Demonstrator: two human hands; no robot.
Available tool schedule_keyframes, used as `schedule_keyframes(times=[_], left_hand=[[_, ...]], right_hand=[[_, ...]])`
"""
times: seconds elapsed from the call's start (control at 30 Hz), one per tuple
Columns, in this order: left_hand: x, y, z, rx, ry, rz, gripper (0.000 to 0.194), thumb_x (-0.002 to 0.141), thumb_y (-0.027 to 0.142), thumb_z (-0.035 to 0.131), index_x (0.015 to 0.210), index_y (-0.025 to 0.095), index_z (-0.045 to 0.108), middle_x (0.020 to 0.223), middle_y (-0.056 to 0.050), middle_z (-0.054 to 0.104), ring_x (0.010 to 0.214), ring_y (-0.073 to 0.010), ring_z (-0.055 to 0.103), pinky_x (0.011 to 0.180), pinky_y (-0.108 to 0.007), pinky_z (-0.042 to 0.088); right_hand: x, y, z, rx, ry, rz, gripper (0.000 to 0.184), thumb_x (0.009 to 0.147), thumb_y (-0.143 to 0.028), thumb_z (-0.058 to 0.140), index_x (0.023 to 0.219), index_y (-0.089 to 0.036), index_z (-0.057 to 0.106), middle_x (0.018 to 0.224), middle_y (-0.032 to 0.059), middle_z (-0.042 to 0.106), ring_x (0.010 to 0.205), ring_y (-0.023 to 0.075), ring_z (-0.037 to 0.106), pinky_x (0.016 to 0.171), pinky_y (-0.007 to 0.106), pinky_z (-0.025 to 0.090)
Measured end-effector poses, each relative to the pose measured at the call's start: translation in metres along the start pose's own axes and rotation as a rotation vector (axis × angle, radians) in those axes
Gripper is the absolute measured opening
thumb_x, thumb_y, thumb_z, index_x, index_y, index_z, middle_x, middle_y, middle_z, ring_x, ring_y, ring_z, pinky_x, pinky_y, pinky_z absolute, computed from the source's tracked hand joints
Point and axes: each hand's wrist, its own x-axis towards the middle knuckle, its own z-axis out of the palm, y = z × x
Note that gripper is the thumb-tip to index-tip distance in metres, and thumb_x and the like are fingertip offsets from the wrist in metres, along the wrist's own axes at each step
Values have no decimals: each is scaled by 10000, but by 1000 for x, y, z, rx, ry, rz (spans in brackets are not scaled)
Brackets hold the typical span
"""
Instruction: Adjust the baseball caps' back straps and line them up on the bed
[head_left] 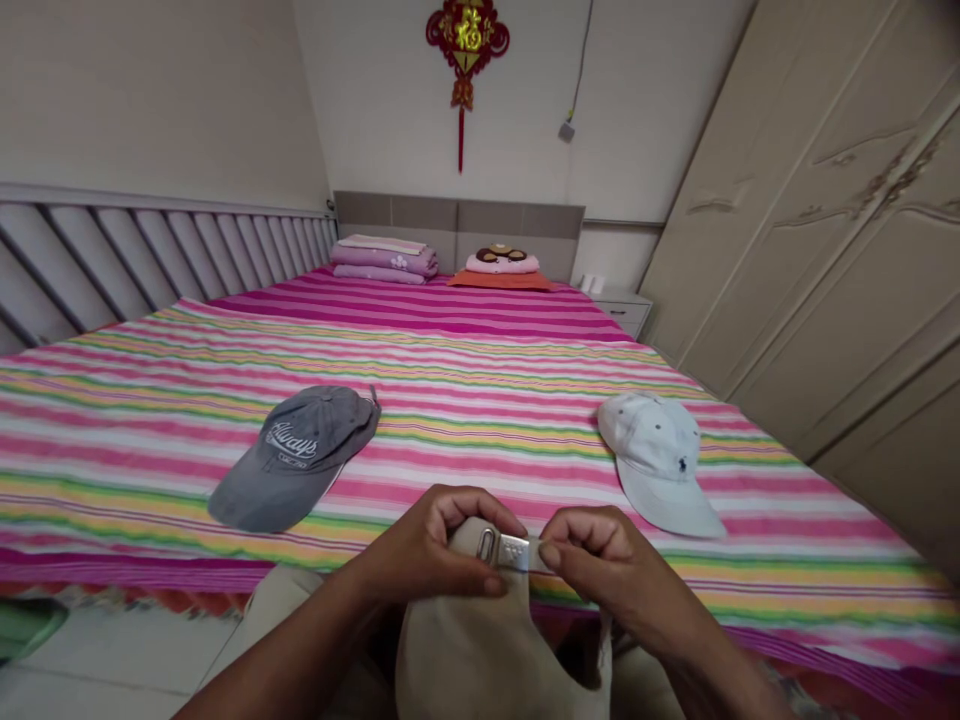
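1. Head view: the left hand (427, 545) grips a beige cap (480, 650) at its back strap; the right hand (604, 555) pinches the metal strap buckle (514, 552) narrowly.
2. Whether it is fastened is unclear.
3. A grey cap (292, 455) and white cap (656, 460) lie on the striped bedspread (450, 400).

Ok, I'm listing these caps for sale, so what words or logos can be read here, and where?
"Always" in script on the grey cap, with a smaller line below too small to read.
"福" in gold on the red wall hanging.
A small dark rider logo, no words, on the pale blue cap.
Beige cap metal buckle: nothing readable.
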Motion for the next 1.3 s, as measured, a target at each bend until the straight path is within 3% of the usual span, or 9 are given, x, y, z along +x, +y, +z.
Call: schedule_keyframes(times=[0.23,0.43,0.67,0.93,1.03,1.17,1.3], left_hand=[[0,-2,6,128,111,123,269,600,252,725,856,186,675,716,-8,615,618,-103,509,567,-214,380],[-2,4,8,338,116,342,244,666,202,675,909,197,660,835,-44,637,751,-147,568,684,-257,422],[-6,15,15,502,140,442,258,693,160,643,949,190,638,875,-59,635,821,-169,585,741,-284,449],[-4,14,23,557,164,587,266,662,129,651,924,160,622,859,-66,644,810,-165,596,800,-320,456],[-4,14,23,563,170,597,266,657,121,657,917,160,621,862,-58,649,819,-157,597,856,-330,433],[-5,14,19,496,180,556,252,666,134,656,912,174,620,870,-45,646,830,-155,593,880,-337,418],[-4,10,18,423,180,491,221,676,153,648,895,173,623,857,-38,632,823,-152,585,878,-338,410]], right_hand=[[1,4,4,86,16,12,293,708,-411,575,591,-151,506,484,-73,315,446,56,201,424,219,167],[-3,0,4,82,38,5,279,726,-387,563,592,-151,499,487,-73,316,442,53,199,415,216,160],[-7,-1,4,72,43,-36,286,739,-394,565,599,-151,512,499,-66,323,454,58,220,421,216,183],[-10,-6,11,129,26,-1,315,720,-434,582,608,-149,508,485,-68,326,438,54,234,410,203,190],[-10,-6,12,164,32,-9,316,738,-445,564,629,-156,496,486,-69,333,427,54,242,404,198,196],[-10,-3,7,200,-1,-35,290,762,-448,549,747,-160,514,578,-31,449,502,83,390,464,209,298],[-10,4,5,222,-45,14,287,746,-422,590,696,-154,499,528,-32,490,442,67,402,432,196,300]])
